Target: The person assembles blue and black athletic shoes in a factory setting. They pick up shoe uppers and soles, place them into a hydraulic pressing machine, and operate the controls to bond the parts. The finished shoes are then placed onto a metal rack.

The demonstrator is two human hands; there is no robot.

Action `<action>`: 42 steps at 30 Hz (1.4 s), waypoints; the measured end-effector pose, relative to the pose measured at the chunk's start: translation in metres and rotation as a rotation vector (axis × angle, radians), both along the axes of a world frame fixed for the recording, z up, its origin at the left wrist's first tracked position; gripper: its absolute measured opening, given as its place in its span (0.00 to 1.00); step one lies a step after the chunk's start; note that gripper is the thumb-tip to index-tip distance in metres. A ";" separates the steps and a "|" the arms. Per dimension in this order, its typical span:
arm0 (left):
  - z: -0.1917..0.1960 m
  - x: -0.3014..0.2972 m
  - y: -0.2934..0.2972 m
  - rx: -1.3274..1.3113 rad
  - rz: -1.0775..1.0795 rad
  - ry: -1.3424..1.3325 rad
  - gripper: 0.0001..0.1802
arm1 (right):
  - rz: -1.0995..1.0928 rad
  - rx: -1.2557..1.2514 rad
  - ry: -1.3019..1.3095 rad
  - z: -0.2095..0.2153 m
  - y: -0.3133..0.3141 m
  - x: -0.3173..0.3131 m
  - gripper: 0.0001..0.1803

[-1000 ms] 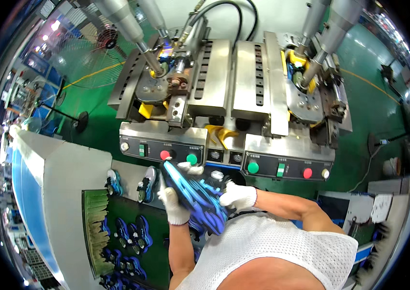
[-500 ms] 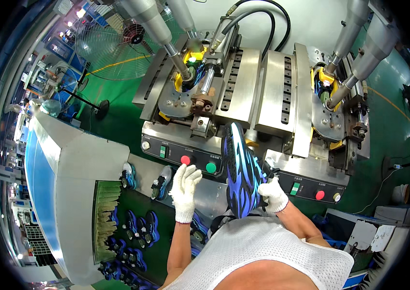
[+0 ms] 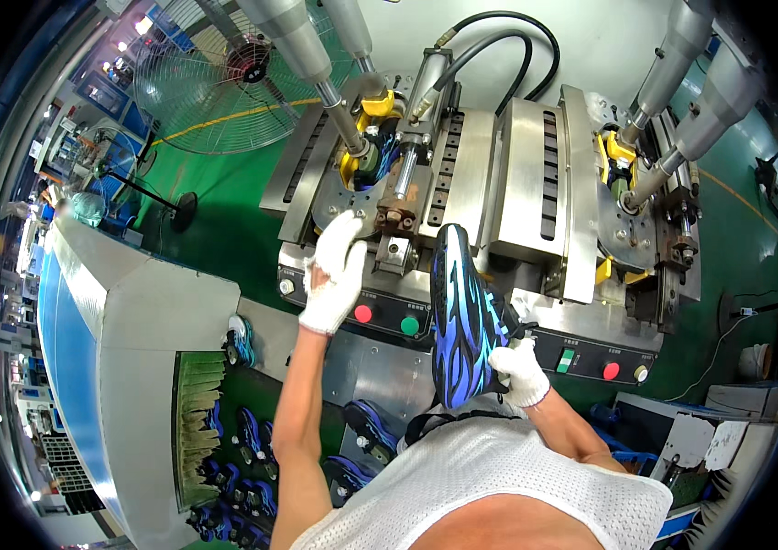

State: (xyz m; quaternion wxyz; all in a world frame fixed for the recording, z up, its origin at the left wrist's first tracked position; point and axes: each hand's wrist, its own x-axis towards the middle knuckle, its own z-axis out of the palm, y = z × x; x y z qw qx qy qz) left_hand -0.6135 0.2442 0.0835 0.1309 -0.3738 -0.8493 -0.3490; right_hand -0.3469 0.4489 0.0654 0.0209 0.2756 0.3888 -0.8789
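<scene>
My right hand (image 3: pixel 519 371), in a white knit glove, grips a blue, purple and black sports shoe (image 3: pixel 464 321) near its lower end. The shoe is held in front of my chest, its patterned side and dark sole edge showing. My left hand (image 3: pixel 336 280), gloved too, is stretched forward with its fingers extended and nothing in them. It is above the front edge of the left press station (image 3: pixel 352 206), past the red button (image 3: pixel 363 313). Farther back, another blue and black shoe (image 3: pixel 380 160) sits in that station between yellow pads (image 3: pixel 377 104).
The right press station (image 3: pixel 627 183) also holds a shoe among yellow pads. A green button (image 3: pixel 409 325) is on the left control panel. Several shoes lie at lower left, beside a grey machine with a bristled opening (image 3: pixel 198 426). A wire-caged fan (image 3: pixel 238 73) stands at back left.
My left hand has moved forward from beside the red button to the left press. The yellow pads there have moved apart, showing more of the shoe. My right hand still holds its shoe.
</scene>
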 end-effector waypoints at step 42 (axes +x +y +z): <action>-0.069 0.177 -0.181 0.199 0.827 -0.850 0.32 | -0.020 1.409 -0.415 -0.173 0.037 -0.545 0.19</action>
